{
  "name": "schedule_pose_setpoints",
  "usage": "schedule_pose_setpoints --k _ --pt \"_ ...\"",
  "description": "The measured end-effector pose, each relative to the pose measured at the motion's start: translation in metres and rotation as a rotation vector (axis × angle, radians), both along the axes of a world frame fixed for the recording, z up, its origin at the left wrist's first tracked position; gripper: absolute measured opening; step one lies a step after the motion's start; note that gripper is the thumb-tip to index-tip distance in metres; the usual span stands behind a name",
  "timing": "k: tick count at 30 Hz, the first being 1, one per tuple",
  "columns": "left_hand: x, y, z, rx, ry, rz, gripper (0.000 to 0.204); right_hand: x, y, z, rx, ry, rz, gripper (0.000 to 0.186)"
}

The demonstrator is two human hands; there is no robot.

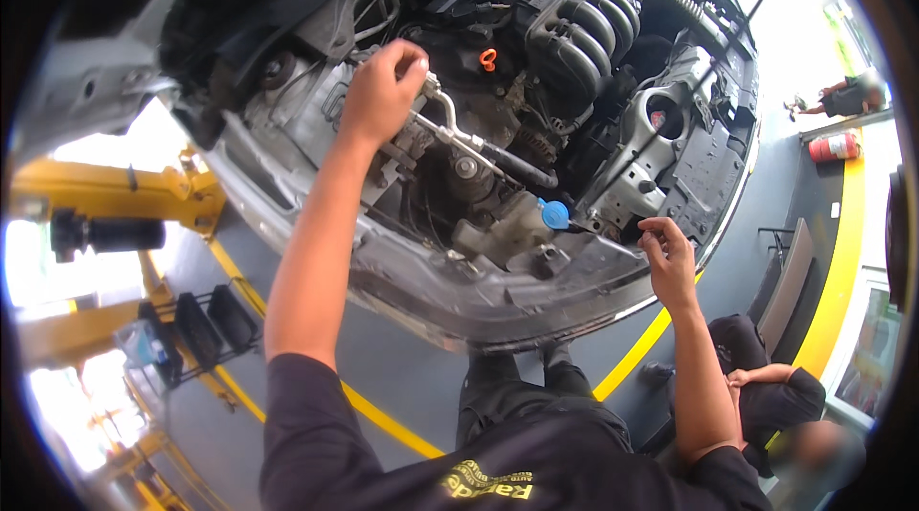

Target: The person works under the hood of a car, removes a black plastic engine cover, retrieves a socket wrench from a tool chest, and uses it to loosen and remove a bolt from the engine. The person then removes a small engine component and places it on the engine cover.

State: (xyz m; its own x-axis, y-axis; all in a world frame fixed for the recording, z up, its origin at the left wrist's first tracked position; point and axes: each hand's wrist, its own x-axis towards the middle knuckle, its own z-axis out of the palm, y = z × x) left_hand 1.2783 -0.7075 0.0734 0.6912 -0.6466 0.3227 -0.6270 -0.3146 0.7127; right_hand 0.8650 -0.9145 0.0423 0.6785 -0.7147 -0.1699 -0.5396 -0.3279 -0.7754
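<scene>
My left hand [383,95] reaches over the left side of an open engine bay, its fingers curled beside a metal pipe fitting [436,95]; whatever lies in the fingers is hidden. Above the front right edge of the bay is my right hand [672,262], thumb and fingertips bent together; I cannot make out anything between them. A washer fluid tank neck with a blue cap [553,214] sits to its left. A thin dark hood prop rod [689,90] slants up from near that cap. The orange dipstick loop [488,59] stands right of my left hand, beside the engine.
The black intake manifold [584,28] fills the far middle of the bay. The car's front edge [498,320] lies right before me. A yellow lift post [105,190] stands at left. Another person [785,396] sits low at right; a further person [852,98] is beyond, near a red cylinder [833,146].
</scene>
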Motion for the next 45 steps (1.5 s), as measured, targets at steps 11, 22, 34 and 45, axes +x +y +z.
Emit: schedule_pose_setpoints --k 11,22,34,45 --pt "0.175 -0.169 -0.065 0.451 -0.175 -0.314 0.041 0.037 0.033 -0.044 -0.369 0.185 -0.180 0.011" --pt "0.190 -0.193 -0.076 0.746 -0.414 -0.431 0.045 0.048 0.031 -0.040 -0.453 0.206 -0.148 0.007" --pt "0.193 -0.198 -0.070 0.702 -0.403 -0.474 0.041 0.051 0.027 -0.037 -0.424 0.174 -0.127 0.004" --pt "0.194 -0.198 -0.073 0.692 -0.384 -0.465 0.042 0.049 0.025 -0.039 -0.398 0.164 -0.123 0.004"
